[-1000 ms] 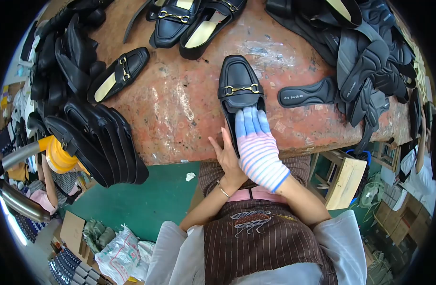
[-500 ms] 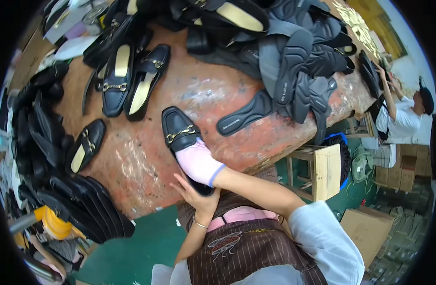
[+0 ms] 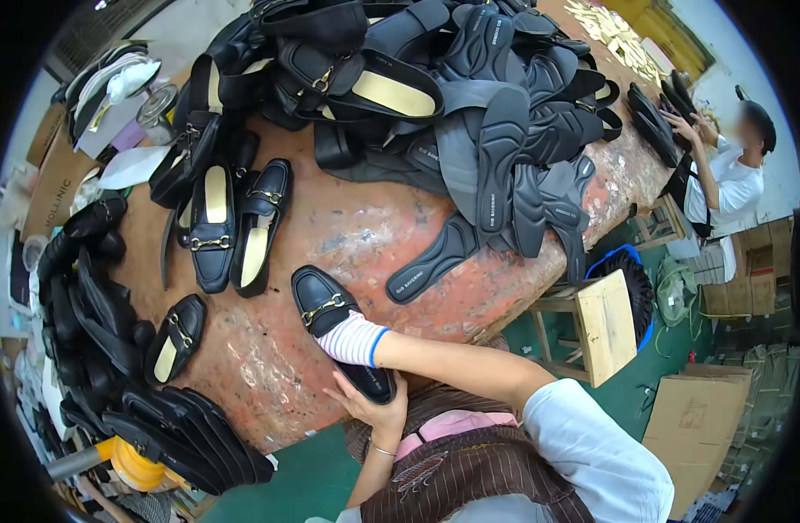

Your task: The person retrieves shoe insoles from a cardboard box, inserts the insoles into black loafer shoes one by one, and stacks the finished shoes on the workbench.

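A black loafer point(image 3: 321, 292) with a gold metal bit lies toe away from me near the table's front edge. My right hand point(image 3: 351, 339), in a striped white glove with a blue cuff, reaches into its opening; its fingers are hidden inside the shoe. My left hand point(image 3: 381, 410), bare, cups the heel from below and the side, fingers against the outside. Behind my right wrist, a dark insole point(image 3: 371, 383) with lettering shows in the heel. To the right, a loose black insole point(image 3: 430, 259) rests on the table.
Insoles point(image 3: 504, 148) and loafers point(image 3: 391, 91) are heaped at the back of the worn table point(image 3: 243, 349). More loafers point(image 3: 212, 231) stand left, with black shoe parts point(image 3: 199, 440) along the left edge. A wooden stool point(image 3: 605, 327) stands right; beyond it a co-worker point(image 3: 731, 183) handles black pieces.
The view has tilted up, so the table and shoes sit lower in it. Both hands stay at the same loafer, and the lettered insole in its heel now shows behind my right wrist.
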Action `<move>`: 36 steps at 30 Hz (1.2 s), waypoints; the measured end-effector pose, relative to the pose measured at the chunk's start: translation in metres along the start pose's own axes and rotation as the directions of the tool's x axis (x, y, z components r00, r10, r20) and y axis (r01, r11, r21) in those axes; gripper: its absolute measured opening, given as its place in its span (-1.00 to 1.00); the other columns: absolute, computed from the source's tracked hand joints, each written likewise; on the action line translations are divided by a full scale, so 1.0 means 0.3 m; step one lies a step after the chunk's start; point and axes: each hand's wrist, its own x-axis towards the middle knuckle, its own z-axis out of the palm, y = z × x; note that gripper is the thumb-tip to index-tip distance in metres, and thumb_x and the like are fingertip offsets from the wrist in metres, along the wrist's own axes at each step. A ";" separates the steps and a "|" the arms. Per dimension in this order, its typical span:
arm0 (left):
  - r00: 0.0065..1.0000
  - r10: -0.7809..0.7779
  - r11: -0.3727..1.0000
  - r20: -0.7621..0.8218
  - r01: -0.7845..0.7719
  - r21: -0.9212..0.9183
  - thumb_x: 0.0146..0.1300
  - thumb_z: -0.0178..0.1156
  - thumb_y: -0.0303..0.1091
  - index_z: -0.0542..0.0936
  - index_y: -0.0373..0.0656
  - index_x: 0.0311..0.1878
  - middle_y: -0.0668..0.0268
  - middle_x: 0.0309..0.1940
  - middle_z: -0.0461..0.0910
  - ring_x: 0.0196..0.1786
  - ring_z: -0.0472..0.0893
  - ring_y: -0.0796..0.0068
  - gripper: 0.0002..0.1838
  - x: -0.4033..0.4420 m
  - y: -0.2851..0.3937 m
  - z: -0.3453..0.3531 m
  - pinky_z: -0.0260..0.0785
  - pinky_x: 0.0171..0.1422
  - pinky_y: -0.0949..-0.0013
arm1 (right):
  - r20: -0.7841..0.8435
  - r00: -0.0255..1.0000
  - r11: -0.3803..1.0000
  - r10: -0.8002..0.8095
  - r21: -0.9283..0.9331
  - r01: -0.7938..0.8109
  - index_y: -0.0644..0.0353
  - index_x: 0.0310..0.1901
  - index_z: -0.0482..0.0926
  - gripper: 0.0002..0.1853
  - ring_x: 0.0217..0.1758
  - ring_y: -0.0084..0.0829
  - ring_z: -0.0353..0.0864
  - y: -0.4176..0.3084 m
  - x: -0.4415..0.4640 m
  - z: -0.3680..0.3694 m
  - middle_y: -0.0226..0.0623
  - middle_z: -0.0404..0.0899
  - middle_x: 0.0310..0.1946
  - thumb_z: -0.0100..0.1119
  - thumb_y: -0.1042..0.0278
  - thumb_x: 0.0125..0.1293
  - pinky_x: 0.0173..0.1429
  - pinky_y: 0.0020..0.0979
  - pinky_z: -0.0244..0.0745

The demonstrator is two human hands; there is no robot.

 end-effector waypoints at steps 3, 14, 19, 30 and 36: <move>0.989 0.149 0.988 -0.018 -0.149 0.046 -0.07 0.56 -0.10 0.26 -0.36 0.37 -0.12 0.30 0.33 0.40 0.29 -0.19 0.00 0.008 -0.011 -0.020 -0.13 0.58 -0.18 | 0.060 0.996 0.996 -0.071 -0.042 0.074 0.39 0.18 0.52 -0.55 0.03 0.01 0.67 -0.045 -0.038 -0.109 0.13 0.64 -0.04 0.00 0.40 0.28 0.16 -0.10 0.54; 0.887 0.216 0.944 -0.408 -0.084 0.319 0.15 0.32 -0.59 0.30 -0.30 0.20 -0.10 0.46 0.18 0.52 0.20 -0.03 -0.43 0.193 -0.008 -0.405 0.05 0.56 0.08 | -0.249 0.954 0.633 -0.166 -0.768 -0.090 0.18 -0.05 0.58 -0.68 0.44 0.03 0.31 0.479 -0.447 -0.897 -0.03 0.41 0.31 0.13 0.36 0.13 0.54 0.01 0.15; 0.867 0.498 0.860 -0.033 -0.498 -0.111 0.10 0.38 -0.45 0.46 -0.32 0.24 -0.05 0.39 0.33 0.43 0.32 -0.06 -0.40 0.659 0.475 -0.065 0.16 0.50 0.04 | -0.139 0.957 0.619 -0.255 -0.784 0.051 0.17 0.05 0.59 -0.61 0.55 0.00 0.20 0.613 -0.434 -0.954 -0.01 0.33 0.41 0.13 0.36 0.15 0.64 0.00 -0.01; 0.813 0.570 0.819 0.120 -0.574 -0.005 0.05 0.45 -0.19 0.62 -0.18 -0.36 0.21 -0.44 0.55 -0.24 0.54 0.12 -0.72 0.900 0.510 0.195 0.34 -0.17 0.15 | -0.325 0.809 0.752 -0.489 -0.627 0.202 0.13 0.01 0.55 -0.43 0.27 -0.05 0.48 0.476 -0.435 -1.088 -0.10 0.52 0.10 0.32 0.34 -0.19 0.43 0.00 0.31; 0.738 0.408 0.837 0.538 -0.538 0.103 -0.07 0.52 -0.32 0.57 -0.27 -0.35 0.13 -0.42 0.49 -0.28 0.50 0.04 -0.67 0.558 0.113 -0.263 0.37 -0.17 0.13 | -0.172 0.984 0.817 -0.047 -0.573 -0.061 0.13 0.03 0.55 -0.37 0.07 -0.10 0.55 0.316 -0.348 -0.907 -0.13 0.54 0.05 0.31 0.39 -0.27 0.15 -0.05 0.44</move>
